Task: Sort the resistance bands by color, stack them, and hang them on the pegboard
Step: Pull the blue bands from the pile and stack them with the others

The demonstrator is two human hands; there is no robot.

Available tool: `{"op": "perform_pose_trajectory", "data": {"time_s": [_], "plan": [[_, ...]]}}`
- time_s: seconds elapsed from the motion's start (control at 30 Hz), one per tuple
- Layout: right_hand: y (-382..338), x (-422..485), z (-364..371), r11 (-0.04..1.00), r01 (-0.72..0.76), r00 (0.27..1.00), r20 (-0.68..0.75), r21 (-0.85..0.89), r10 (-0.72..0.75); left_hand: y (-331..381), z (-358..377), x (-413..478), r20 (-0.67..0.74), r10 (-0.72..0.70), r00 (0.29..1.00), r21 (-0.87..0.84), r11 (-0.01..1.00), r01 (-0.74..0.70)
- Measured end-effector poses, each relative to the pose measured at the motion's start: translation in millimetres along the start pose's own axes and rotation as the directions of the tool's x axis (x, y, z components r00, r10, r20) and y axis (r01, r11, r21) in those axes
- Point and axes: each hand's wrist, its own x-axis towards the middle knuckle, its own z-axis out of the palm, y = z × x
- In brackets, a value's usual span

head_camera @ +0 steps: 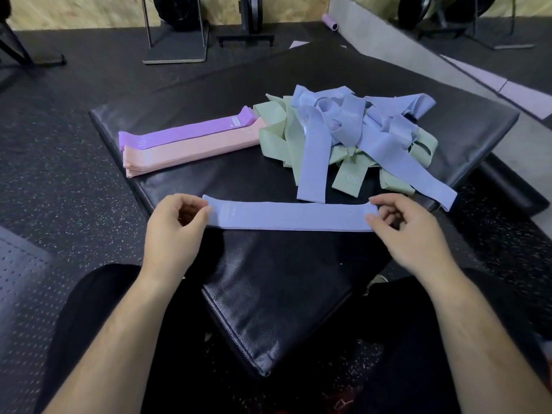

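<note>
Evidently soft, light and limp, the blue band [291,216] lies flat on the mat [268,279], and is best held by its ends. The left hand [174,231] and right hand [409,234] each pinch one end, fingers curled. Beyond the left hand lie the purple stack [185,134] and pink stack [191,153]; beyond the right, the tangled heap [343,135]. No container shows.

The flat band [291,215] nearest is a pale periwinkle blue, plain but for faint white print. To the right and farther back, a loose heap mixes blue bands [343,124] of the same shade with pale mint green bands [277,135]. On the left lie a salmon pink stack [191,153] and, just beyond it, a lilac purple stack [185,132] with small white markings. The bench [268,294] is black with a fine woven grain. The floor [59,180] is black, flecked with pale speckles. The far wall [89,7] is tan chipboard.
</note>
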Motion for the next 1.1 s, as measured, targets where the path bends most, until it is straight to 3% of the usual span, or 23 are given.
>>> {"op": "perform_pose_trajectory", "data": {"time_s": [0.1,0.2,0.3,0.4,0.67,0.73,0.83,0.93,1.1], "plan": [[1.5,-1.0,-1.6,0.989,0.056,0.998,0.015,-0.139,-0.055,-4.3,1.2,0.9,0.033,0.064,0.997,0.11,0.992,-0.067],[1.4,-1.6,-4.9,0.984,0.1,0.993,0.084,-0.145,-0.088,-4.6,2.7,-0.3,0.091,0.167,0.982,0.173,0.968,-0.181],[2.2,-1.7,-9.8,0.979,0.137,0.977,0.184,-0.152,-0.108,3.4,4.5,-4.1,0.269,0.375,0.887,0.276,0.852,-0.444],[3.9,0.6,-14.2,0.966,0.152,0.967,0.234,-0.209,-0.101,10.2,14.7,-5.7,0.4,0.427,0.811,0.288,0.782,-0.553],[1.0,-2.1,-15.2,0.956,0.163,0.96,0.264,-0.246,-0.096,11.9,27.7,-5.1,0.49,0.413,0.767,0.259,0.772,-0.581],[-4.8,-3.0,-11.2,0.945,0.169,0.977,0.171,-0.279,-0.124,13.0,29.8,-5.6,0.476,0.415,0.775,0.263,0.774,-0.576],[-22.1,-2.1,7.0,0.883,0.272,0.959,0.034,-0.383,-0.28,24.6,45.6,-8.8,0.474,0.45,0.757,0.227,0.768,-0.599],[-40.5,-1.8,37.3,0.858,0.334,0.941,0.087,-0.391,-0.327,40.9,71.0,-12.3,0.451,0.491,0.745,0.17,0.772,-0.612],[-47.7,3.2,65.8,0.832,0.301,0.953,0.171,-0.465,-0.249,47.2,86.0,-16.3,0.408,0.515,0.754,0.176,0.766,-0.619]]}}
